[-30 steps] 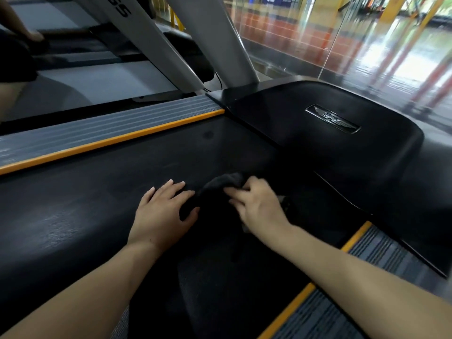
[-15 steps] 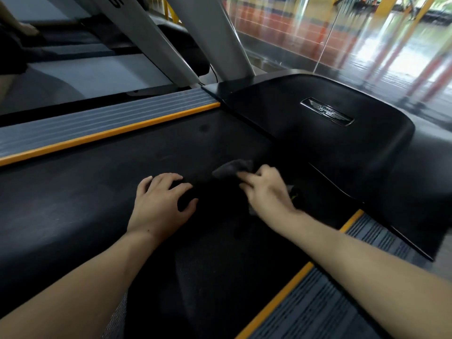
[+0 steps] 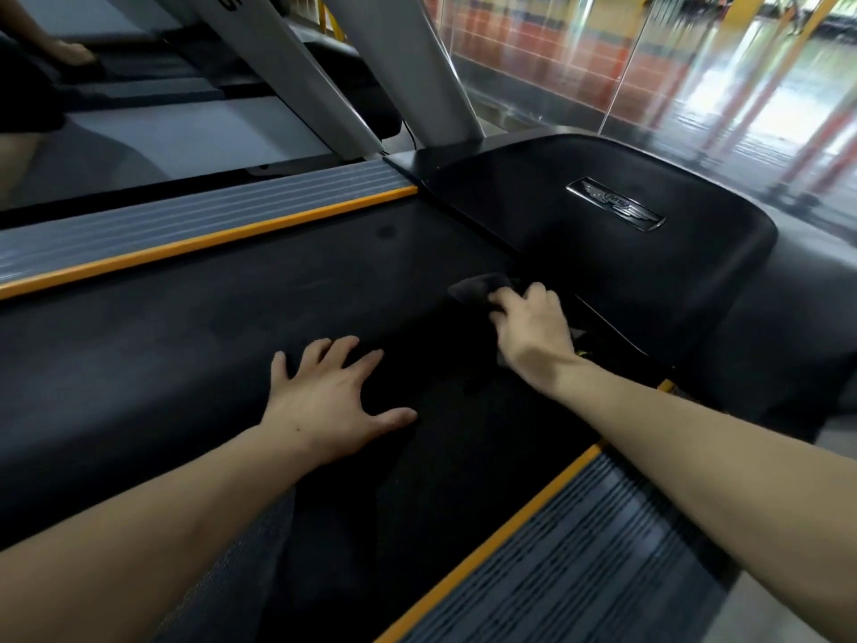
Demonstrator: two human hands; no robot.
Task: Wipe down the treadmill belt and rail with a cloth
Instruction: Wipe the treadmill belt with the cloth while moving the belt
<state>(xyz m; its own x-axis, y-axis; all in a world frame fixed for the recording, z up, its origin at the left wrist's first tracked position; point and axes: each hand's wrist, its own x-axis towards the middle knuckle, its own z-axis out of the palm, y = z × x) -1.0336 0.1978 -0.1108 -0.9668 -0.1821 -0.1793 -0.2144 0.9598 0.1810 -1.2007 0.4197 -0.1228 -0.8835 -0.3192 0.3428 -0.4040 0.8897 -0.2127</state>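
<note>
Two hands are in view over one treadmill belt (image 3: 195, 345), a wide black band running across the frame. The left hand (image 3: 331, 401) lies flat on the belt, palm down, its five fingers spread and straight, gripping nothing. The right hand (image 3: 533, 331) is farther forward, near the front end of the belt, with its fingers curled down onto a single dark cloth (image 3: 477, 287). The cloth is bunched under those fingers, and only a small grey fold pokes out ahead of the knuckles; the rest blends into the black belt and cannot be traced. It lies on the belt just beside the edge of the black motor cover (image 3: 603, 266), which carries one silver winged badge (image 3: 614, 210).

Two side rails flank the belt, each grey and ribbed with one orange strip along its inner edge: the far rail (image 3: 185, 220) on the left side and the near rail (image 3: 579, 559) under the right forearm. Neither hand touches a rail. Two grey uprights (image 3: 412, 71) rise from the front corner behind the far rail. Beyond them stands one more treadmill (image 3: 176, 141), and part of another person (image 3: 28, 85) shows at the upper left edge. A glass wall (image 3: 649, 62) lies to the right.
</note>
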